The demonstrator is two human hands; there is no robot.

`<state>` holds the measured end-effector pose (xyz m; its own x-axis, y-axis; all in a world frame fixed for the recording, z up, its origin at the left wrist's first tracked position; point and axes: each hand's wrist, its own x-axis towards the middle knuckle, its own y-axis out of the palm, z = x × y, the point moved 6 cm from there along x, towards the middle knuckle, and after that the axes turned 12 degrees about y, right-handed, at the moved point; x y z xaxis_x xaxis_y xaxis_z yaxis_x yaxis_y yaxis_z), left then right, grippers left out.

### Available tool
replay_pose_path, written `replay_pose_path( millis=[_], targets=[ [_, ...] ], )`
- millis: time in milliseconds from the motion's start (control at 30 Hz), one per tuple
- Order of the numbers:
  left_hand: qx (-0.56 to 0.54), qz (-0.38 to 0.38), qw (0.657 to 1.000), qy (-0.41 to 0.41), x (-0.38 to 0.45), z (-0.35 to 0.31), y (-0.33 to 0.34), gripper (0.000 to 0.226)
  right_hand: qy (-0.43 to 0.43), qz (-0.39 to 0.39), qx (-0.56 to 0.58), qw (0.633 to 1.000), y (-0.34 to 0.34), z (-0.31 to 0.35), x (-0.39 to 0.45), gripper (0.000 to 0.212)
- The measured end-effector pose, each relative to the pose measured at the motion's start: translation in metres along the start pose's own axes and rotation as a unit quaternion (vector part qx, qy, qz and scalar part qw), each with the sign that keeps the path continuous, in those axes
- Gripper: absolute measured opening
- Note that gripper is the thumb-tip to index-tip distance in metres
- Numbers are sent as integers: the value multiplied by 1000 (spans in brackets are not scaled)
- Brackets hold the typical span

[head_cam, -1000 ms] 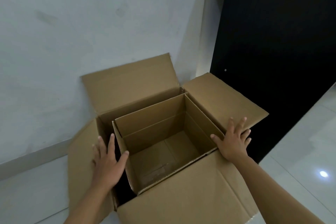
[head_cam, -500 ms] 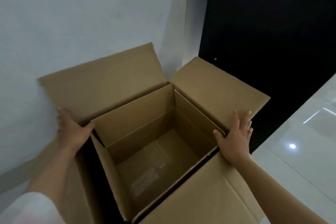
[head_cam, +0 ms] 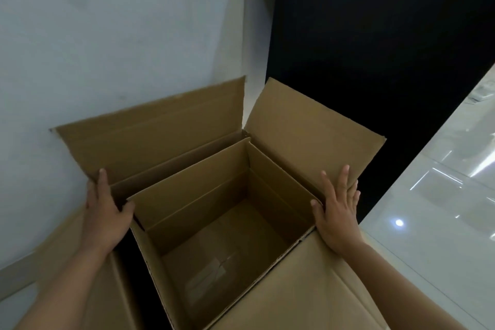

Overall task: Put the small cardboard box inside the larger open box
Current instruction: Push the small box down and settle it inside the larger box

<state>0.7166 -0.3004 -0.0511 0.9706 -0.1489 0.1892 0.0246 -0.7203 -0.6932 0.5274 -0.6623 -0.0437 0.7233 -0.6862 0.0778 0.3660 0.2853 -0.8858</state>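
The small cardboard box (head_cam: 203, 190), open-topped and empty, sits inside the larger open box (head_cam: 150, 136), whose four flaps are spread outward. A dark gap shows between the two boxes on the left side. My left hand (head_cam: 105, 214) rests at the small box's back-left corner, thumb on its rim, fingers against the large box's back flap. My right hand (head_cam: 338, 211) lies flat with fingers spread on the large box's right flap, thumb at the small box's right rim. Neither hand holds anything.
A white wall (head_cam: 107, 35) stands directly behind the boxes, with a skirting strip at lower left. A black panel (head_cam: 375, 35) rises at the back right. Glossy white floor tiles (head_cam: 442, 222) stretch along the right.
My left hand went from the large box's left flap to the small box's back-left corner. The small box has sunk deeper into the large box. My right hand stayed on the right flap.
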Motion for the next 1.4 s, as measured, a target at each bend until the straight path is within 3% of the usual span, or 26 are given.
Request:
replay_pose_path(
  millis=[133,333,467,767,933,1400],
  targets=[
    [15,15,1000,-17,9,-2,8,85,5,8,-3,1000,-1,-8,15,57],
    [122,72,990,-27,18,1,22,89,45,47,-26,998,-2,-15,24,62],
    [106,75,991,-35,7,1,20,86,78,31,-38,996,-5,-17,14,65],
    [89,67,994,1,-78,-32,25,75,-47,43,-69,996,24,12,-26,86],
    [84,39,996,-15,-112,-40,34,75,-46,52,-68,995,30,13,-30,93],
    [6,2,1000,-14,-68,-48,54,63,-44,57,-49,996,37,18,19,88]
  ],
)
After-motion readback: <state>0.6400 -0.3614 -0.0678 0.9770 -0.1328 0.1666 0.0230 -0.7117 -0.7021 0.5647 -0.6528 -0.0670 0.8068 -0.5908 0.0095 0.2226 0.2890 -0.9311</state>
